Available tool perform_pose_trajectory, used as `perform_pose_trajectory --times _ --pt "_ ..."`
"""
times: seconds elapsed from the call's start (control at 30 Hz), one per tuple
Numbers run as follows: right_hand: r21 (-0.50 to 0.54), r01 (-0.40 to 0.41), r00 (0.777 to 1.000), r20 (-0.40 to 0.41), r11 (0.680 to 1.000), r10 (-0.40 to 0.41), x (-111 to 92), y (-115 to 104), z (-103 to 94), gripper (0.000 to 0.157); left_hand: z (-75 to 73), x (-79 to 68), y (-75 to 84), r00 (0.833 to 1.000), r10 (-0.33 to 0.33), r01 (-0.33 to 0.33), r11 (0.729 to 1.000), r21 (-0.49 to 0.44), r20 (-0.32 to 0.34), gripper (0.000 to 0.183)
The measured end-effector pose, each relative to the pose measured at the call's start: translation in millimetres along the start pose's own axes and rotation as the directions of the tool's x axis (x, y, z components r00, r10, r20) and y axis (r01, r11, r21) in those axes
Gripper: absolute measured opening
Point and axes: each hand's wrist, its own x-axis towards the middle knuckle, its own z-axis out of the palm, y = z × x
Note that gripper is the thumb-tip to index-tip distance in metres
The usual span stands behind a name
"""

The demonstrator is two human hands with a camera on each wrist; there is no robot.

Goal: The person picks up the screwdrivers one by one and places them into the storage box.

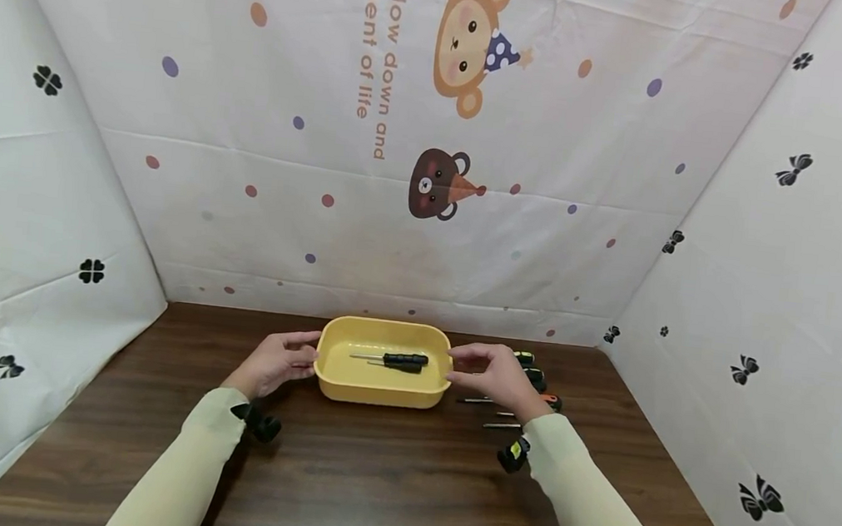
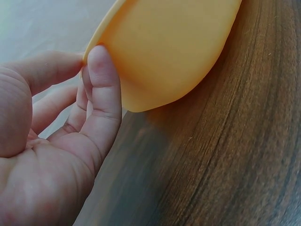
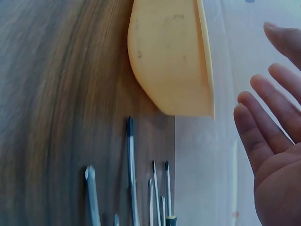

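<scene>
A yellow plastic tray (image 1: 379,395) stands on the brown wooden table, and two screwdrivers (image 1: 412,360) with black handles lie inside it. At the tray's left end, my left hand (image 1: 279,362) pinches the rim; in the left wrist view, the thumb meets the rim and a fingertip (image 2: 99,61) lies against the outer wall. My right hand (image 1: 499,377) is beside the right end with its fingers spread. The right wrist view shows a gap between that hand (image 3: 277,127) and the tray (image 3: 169,61).
Several more screwdrivers (image 1: 552,401) lie on the table to the right, partly hidden behind my right hand; their metal shafts (image 3: 132,174) show in the right wrist view. A white printed cloth (image 1: 281,226) hangs behind the table (image 1: 371,484) and along both sides.
</scene>
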Motion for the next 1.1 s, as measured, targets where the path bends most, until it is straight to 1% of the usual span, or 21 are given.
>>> perform_pose_trajectory --times 0.1,0.2,0.47,0.67,0.97,1.1 --pt "0.037 0.012 1.0 0.007 0.999 -0.012 -8 4 -6.3 0.049 0.3 -0.1 -0.9 1.0 0.001 -0.001 1.0 -0.009 0.001 0.061" --pt "0.052 0.036 0.999 -0.009 0.998 -0.036 -16 11 -12.2 0.05 1.1 -0.3 -1.7 1.0 0.003 -0.003 1.0 -0.016 0.007 0.061" --pt "0.071 0.115 0.992 -0.067 0.991 -0.111 -34 27 -26.7 0.039 2.2 -1.8 -1.7 1.0 0.003 -0.003 1.0 -0.025 0.005 0.06" --pt "0.08 0.121 0.99 -0.085 0.989 -0.114 -49 37 -40.1 0.041 0.7 -2.5 -0.9 1.0 0.007 -0.007 1.0 -0.022 0.0 0.059" --pt "0.133 0.075 0.995 -0.071 0.988 -0.066 -69 47 -55.7 0.046 0.6 -2.8 -0.8 1.0 0.01 -0.01 1.0 -0.022 -0.004 0.058" --pt "0.132 0.063 0.996 -0.072 0.989 -0.054 -78 54 -60.7 0.047 0.7 -2.1 -1.1 1.0 0.009 -0.009 1.0 -0.021 -0.007 0.058"
